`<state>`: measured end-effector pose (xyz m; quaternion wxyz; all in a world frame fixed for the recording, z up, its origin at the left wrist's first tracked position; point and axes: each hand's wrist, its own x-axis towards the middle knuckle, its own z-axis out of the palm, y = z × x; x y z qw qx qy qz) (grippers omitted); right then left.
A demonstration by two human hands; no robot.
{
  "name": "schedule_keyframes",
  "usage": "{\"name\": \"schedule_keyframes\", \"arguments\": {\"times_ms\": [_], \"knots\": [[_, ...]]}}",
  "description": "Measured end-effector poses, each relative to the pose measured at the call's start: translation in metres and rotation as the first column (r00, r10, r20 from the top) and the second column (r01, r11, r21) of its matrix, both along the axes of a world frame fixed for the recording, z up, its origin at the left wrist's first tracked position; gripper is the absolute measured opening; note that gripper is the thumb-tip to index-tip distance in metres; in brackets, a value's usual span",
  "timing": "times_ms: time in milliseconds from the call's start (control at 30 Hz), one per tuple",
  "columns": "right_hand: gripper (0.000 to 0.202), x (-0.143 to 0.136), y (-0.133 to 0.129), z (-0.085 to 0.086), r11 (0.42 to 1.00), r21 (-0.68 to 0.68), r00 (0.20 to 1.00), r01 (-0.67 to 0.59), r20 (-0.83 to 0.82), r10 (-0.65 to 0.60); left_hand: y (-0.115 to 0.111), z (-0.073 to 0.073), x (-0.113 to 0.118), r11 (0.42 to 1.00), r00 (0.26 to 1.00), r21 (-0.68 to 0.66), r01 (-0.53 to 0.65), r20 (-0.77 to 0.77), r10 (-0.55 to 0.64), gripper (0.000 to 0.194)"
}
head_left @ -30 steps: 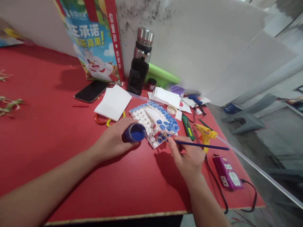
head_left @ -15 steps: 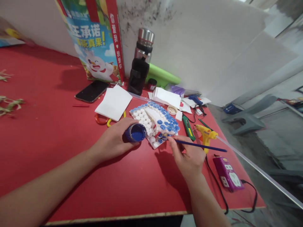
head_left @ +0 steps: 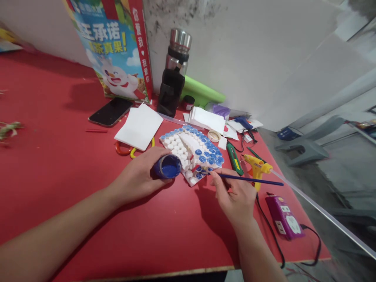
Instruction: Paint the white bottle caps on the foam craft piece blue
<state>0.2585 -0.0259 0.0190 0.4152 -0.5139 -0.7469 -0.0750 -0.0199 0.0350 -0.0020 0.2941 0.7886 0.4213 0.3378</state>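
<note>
My left hand (head_left: 143,170) is closed around a small jar of blue paint (head_left: 168,167), its mouth tilted toward me. In my right hand (head_left: 235,190) a thin paintbrush (head_left: 249,179) with a dark blue handle is pinched between thumb and fingers. The brush's tip is at the lower right part of a craft piece (head_left: 192,154), though I cannot tell whether it touches. Small round pieces cover this craft piece; those along the top and right are blue, those at left and bottom white. It lies on the red table between my hands.
White paper sheets (head_left: 139,126) partly cover scissors (head_left: 123,149). A phone (head_left: 111,112), a printed bag (head_left: 117,55) and a bottle (head_left: 174,72) stand or lie behind. At right are a green cutter (head_left: 235,159), a yellow glue gun (head_left: 256,167) and a purple power strip (head_left: 284,217) with cords.
The view has shifted slightly. Both hands keep their hold on the jar and paintbrush, and the brush tip stays at the craft piece's lower right part.
</note>
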Motion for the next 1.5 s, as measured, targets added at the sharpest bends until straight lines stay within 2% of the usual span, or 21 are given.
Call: {"name": "schedule_keyframes", "arguments": {"times_ms": [200,367,600,833,1500], "knots": [[0.025,-0.0055,-0.0015,0.0036,0.999,-0.034,1.000,-0.002,-0.020,0.002,-0.0005,-0.0002,0.0002,1.000,1.000,0.007,-0.010,-0.007,0.010,0.048],[0.024,-0.0059,-0.0016,0.0059,0.999,-0.025,0.999,-0.042,0.000,0.042,-0.0008,-0.0003,0.0003,1.000,1.000,0.003,-0.013,-0.006,0.013,0.048],[0.021,-0.0048,-0.0016,0.0075,0.999,-0.026,0.999,-0.038,0.018,0.038,-0.0001,-0.0010,0.0000,1.000,1.000,0.011,-0.003,0.000,0.003,0.049],[0.028,-0.0071,-0.0019,0.0080,0.997,-0.046,0.998,-0.056,0.016,0.057,0.0000,-0.0003,-0.0002,1.000,1.000,0.014,0.005,-0.003,-0.005,0.047],[0.018,-0.0073,-0.0032,0.0059,0.999,0.013,0.999,-0.031,0.029,0.030,0.0007,-0.0014,0.0006,1.000,1.000,0.015,0.003,-0.006,-0.002,0.048]]}}
